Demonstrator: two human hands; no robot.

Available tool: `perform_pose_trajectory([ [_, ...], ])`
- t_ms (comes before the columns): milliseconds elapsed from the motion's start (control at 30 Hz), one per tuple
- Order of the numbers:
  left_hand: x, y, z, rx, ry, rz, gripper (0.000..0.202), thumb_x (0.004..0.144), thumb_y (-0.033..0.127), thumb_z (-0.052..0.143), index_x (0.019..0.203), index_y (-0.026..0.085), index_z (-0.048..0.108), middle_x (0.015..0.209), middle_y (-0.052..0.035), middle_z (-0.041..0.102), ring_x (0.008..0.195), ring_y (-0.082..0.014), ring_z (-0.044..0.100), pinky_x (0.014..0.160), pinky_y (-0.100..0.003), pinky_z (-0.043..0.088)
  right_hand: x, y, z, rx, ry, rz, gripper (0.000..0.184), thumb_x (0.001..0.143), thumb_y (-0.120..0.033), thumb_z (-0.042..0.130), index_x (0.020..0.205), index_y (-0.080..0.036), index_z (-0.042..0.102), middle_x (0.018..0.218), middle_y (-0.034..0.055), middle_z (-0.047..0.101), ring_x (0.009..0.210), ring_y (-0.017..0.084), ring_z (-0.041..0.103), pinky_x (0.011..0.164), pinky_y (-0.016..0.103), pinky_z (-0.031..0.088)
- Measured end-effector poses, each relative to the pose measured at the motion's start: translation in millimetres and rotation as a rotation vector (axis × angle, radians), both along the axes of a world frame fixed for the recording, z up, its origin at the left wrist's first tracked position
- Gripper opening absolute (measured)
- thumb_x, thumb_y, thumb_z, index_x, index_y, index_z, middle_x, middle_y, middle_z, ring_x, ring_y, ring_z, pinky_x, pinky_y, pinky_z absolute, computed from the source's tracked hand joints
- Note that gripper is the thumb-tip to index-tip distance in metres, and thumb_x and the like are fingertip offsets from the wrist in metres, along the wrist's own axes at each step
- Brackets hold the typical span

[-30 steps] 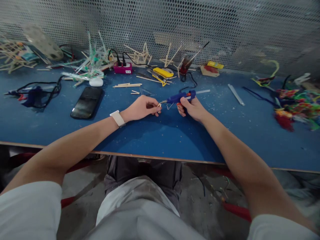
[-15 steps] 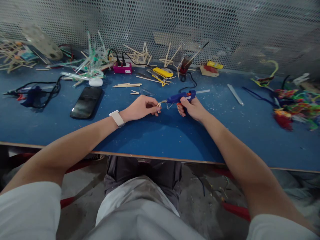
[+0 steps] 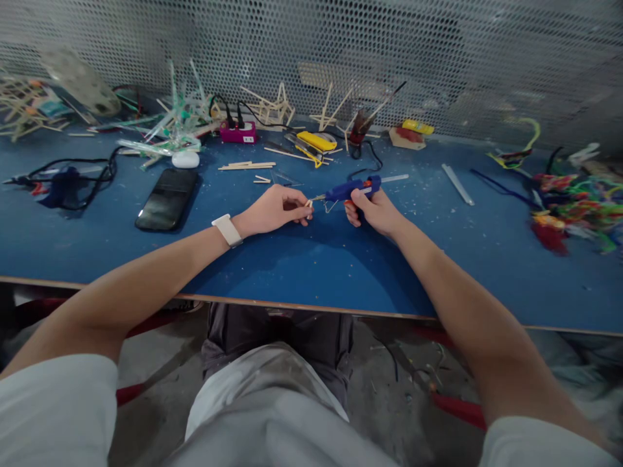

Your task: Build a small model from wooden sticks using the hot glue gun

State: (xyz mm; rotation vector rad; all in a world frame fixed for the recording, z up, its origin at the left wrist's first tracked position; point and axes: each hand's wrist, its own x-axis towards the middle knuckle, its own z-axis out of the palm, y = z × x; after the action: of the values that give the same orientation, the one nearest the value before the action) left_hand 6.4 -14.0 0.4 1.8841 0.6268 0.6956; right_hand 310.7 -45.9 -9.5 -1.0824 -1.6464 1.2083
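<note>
Between the fingertips of my left hand (image 3: 278, 209) is a short wooden stick piece (image 3: 309, 206), pale and mostly covered by the fingers. My right hand (image 3: 370, 209) grips a blue hot glue gun (image 3: 351, 188), thumb along its side. The gun's metal nozzle points left and reaches the stick piece; whether it touches I cannot tell. A clear glue stick (image 3: 394, 178) protrudes from the gun's back end. Beyond my left hand lie a few short cut sticks (image 3: 261, 179) and several longer wooden sticks (image 3: 247, 166).
A black phone (image 3: 166, 200) and a second glue gun (image 3: 62, 185) lie at left. Behind stand a purple power outlet (image 3: 238, 132), yellow cutters (image 3: 317, 141) and stick structures (image 3: 277, 107). To the right are a loose glue stick (image 3: 457, 184) and a colourful tangled heap (image 3: 579, 204).
Almost nothing differs. Both hands, the glue gun and the stick piece keep their places; the whole view has shifted very slightly.
</note>
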Motion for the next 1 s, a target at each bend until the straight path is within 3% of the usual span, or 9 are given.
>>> perform_pose_trajectory([
  [267, -0.5, -0.8, -0.1, -0.020, -0.015, 0.009, 0.024, 0.105, 0.038, 0.085, 0.098, 0.015, 0.086, 0.093, -0.0104, 0.090, 0.084, -0.0176, 0.089, 0.081, -0.026, 0.072, -0.1, -0.2, 1.3, 0.005, -0.006, 0.006, 0.079, 0.093, -0.096, 0.077, 0.072, -0.024, 0.054, 0.059, -0.0062, 0.051, 0.045, 0.009, 0.052, 0.048, 0.028, 0.044],
  [600, 0.2, -1.8, 1.1, -0.031, -0.025, 0.015, 0.036, 0.104, 0.050, 0.087, 0.097, 0.015, 0.085, 0.095, -0.0115, 0.089, 0.084, -0.0179, 0.088, 0.081, -0.027, 0.073, -0.4, -2.3, 2.6, -0.005, -0.017, -0.014, 0.078, 0.091, -0.097, 0.078, 0.074, -0.024, 0.055, 0.061, -0.0052, 0.053, 0.046, 0.009, 0.052, 0.048, 0.028, 0.045],
  [1000, 0.1, -0.8, -1.3, -0.041, -0.024, 0.016, 0.040, 0.104, 0.053, 0.090, 0.097, 0.014, 0.085, 0.094, -0.0123, 0.090, 0.083, -0.0181, 0.089, 0.077, -0.025, 0.071, -1.3, -3.0, 4.0, -0.005, -0.014, -0.039, 0.079, 0.089, -0.098, 0.079, 0.075, -0.024, 0.057, 0.062, -0.0044, 0.056, 0.046, 0.009, 0.053, 0.047, 0.028, 0.045],
])
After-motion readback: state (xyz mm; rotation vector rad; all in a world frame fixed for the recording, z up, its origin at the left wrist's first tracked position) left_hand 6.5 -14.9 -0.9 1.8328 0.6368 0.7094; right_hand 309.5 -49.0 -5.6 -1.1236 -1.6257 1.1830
